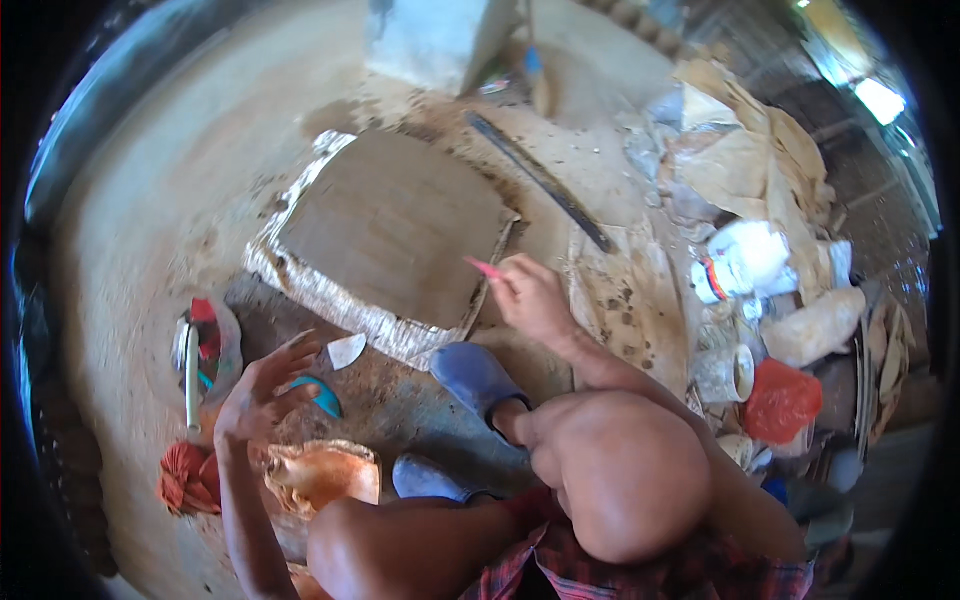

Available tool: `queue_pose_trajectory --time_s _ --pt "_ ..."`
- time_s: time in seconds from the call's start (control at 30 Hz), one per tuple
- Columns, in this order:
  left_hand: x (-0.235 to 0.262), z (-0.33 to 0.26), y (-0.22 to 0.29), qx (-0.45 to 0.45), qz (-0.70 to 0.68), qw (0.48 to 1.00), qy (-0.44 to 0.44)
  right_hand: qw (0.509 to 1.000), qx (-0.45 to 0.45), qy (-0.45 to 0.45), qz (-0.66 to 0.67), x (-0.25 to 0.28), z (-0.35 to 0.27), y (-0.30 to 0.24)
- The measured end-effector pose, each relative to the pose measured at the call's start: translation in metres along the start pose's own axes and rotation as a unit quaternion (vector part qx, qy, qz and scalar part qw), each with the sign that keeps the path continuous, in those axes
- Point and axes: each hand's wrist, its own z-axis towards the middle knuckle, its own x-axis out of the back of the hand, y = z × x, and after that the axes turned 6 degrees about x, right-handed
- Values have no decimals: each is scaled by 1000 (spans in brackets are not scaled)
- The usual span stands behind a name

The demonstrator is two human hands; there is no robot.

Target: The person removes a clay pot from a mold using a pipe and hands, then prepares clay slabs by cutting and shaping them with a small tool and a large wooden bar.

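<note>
My right hand (532, 296) pinches a thin pink stick (484, 267) at the near right corner of a flat grey clay slab (395, 222), which lies on a crinkled silver sheet (300, 280). A long thin wooden strip (492, 270) rests along the slab's right edge. My left hand (262, 390) hovers with fingers spread above a teal curved tool (322, 395) and a small white shard (346, 350) on the ground. I squat in blue shoes (475, 375), knees bare.
A plastic bag with a white tube and red items (205, 350) sits left. An orange-brown bowl piece (325, 472) and red cloth (185, 478) lie near my left arm. A dark long bar (540, 180), brown paper scraps (745, 165), a white jar (740, 262) and red bag (782, 402) crowd the right.
</note>
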Motion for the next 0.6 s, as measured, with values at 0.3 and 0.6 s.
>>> queue_pose_trajectory --time_s 0.3,0.6 --pt "-9 -1 -50 -30 -92 992 77 932 -288 -52 -215 110 -77 188" --pt "-20 16 -5 68 -82 987 118 924 -270 -115 -246 66 -37 351"
